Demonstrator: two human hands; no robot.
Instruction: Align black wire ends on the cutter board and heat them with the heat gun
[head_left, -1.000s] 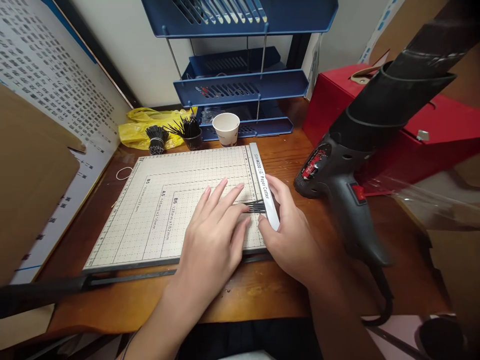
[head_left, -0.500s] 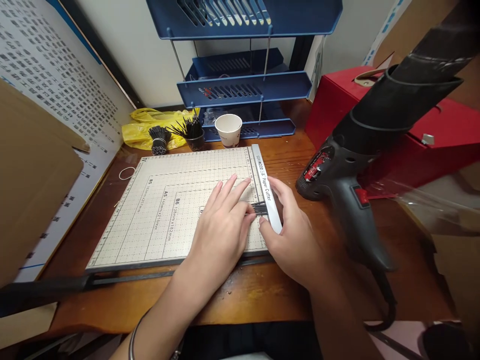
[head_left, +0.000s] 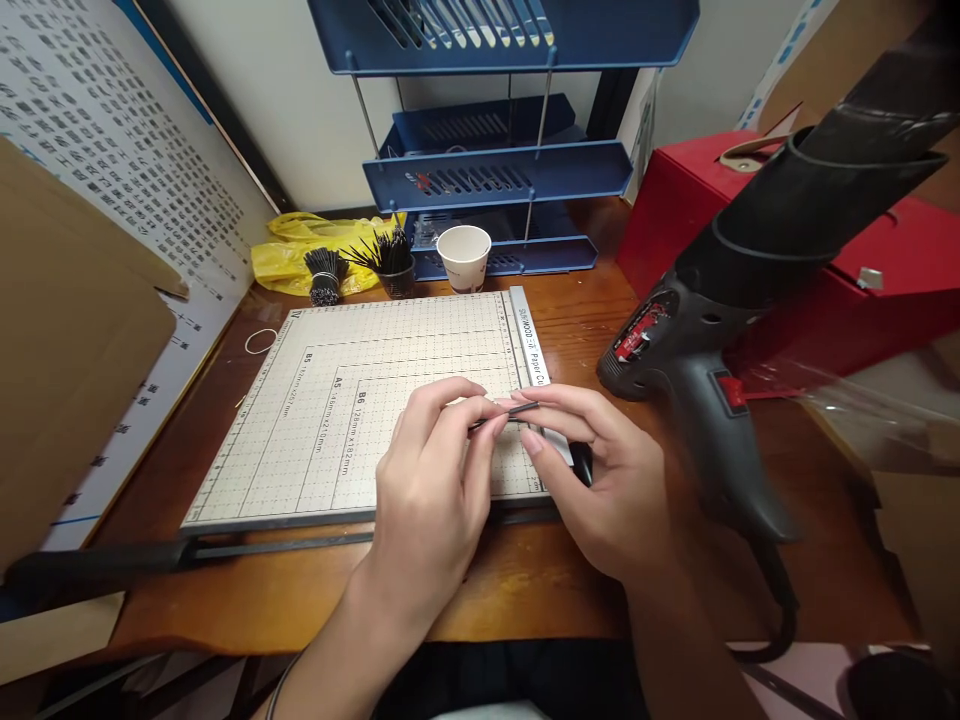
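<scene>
Over the right side of a cream paper cutter board, my left hand pinches a few thin black wire-like pieces between thumb and fingertips. The pieces point right, and their other ends are hidden in my left fingers. My right hand is at their right ends, its fingertips close to or touching them. Its thumb is apart from the fingers, so it looks open. Beneath the right fingers lies the cutter's white labelled strip, partly covered. A dark rounded thing shows beside the right palm.
Behind the board stand a paper cup, a dark cup of black pieces and a tied black bundle by a yellow bag. Blue trays rise behind. A heat gun and red box are right; the cutter's arm runs along the front.
My left hand has lifted the black pieces off the board. My right hand has let go of the white strip and moved its fingertips to the pieces' ends. The view has shifted slightly.
</scene>
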